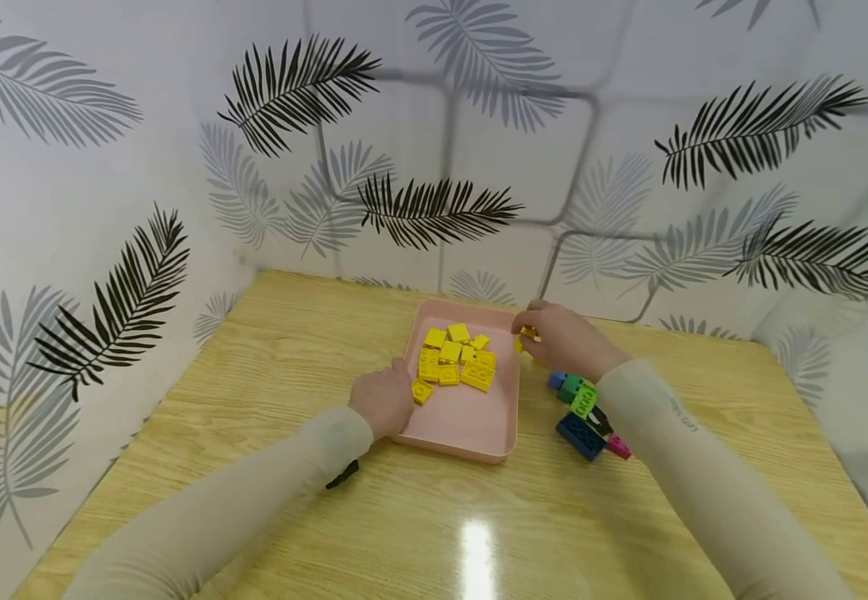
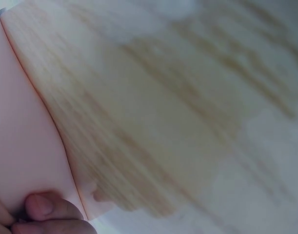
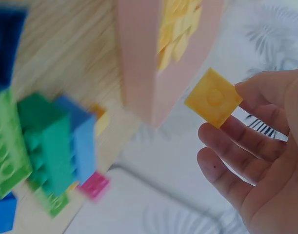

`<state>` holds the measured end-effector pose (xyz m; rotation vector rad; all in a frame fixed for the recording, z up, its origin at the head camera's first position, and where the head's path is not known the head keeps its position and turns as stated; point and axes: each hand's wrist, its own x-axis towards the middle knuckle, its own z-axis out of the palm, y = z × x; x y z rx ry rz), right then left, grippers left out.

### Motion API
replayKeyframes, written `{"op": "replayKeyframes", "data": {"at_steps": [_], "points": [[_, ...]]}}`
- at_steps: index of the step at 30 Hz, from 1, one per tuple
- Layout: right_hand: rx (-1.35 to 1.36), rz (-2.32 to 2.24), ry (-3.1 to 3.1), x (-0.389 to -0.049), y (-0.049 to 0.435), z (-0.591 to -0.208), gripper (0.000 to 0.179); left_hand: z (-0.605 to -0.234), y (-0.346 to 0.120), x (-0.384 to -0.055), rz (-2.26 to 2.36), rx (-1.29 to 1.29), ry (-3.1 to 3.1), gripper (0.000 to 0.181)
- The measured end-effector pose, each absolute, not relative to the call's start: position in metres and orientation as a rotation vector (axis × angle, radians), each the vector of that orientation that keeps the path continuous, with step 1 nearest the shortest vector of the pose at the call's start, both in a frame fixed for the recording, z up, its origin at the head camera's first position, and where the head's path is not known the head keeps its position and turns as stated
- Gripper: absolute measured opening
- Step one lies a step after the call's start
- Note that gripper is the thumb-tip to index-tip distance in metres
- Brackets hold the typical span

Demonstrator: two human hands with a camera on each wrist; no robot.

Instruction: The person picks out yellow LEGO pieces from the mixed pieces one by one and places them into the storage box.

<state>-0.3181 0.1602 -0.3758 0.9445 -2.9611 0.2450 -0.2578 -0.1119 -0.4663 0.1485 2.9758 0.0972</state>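
A pink tray (image 1: pixel 464 425) lies on the wooden table with several yellow building blocks (image 1: pixel 449 353) grouped in its far half. At its left side, my left hand (image 1: pixel 383 400) grips the rim; in the left wrist view its curled fingers (image 2: pixel 51 209) lie against the pink wall. My right hand (image 1: pixel 565 337) is by the tray's far right corner. Between thumb and fingers it pinches a small square yellow block (image 3: pixel 213 97), which shows one round stud in the right wrist view. That block is outside the tray wall (image 3: pixel 139 63), close to it.
Right of the tray, under my right forearm, lie loose blocks: a dark blue one (image 1: pixel 581 437), a light green one (image 1: pixel 583 400), a teal green one (image 3: pixel 46 141), a light blue one (image 3: pixel 79 136) and a pink one (image 1: pixel 618 447). A leaf-patterned sheet (image 1: pixel 479 150) stands behind the table.
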Motion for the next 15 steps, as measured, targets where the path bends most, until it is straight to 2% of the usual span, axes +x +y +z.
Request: {"op": "replayKeyframes", "data": {"at_steps": [15], "points": [[1.279, 0.168, -2.990, -0.285, 0.090, -0.382, 0.018, -0.468, -0.113, -0.259, 0.152, 0.136, 2.997, 0.036]]}}
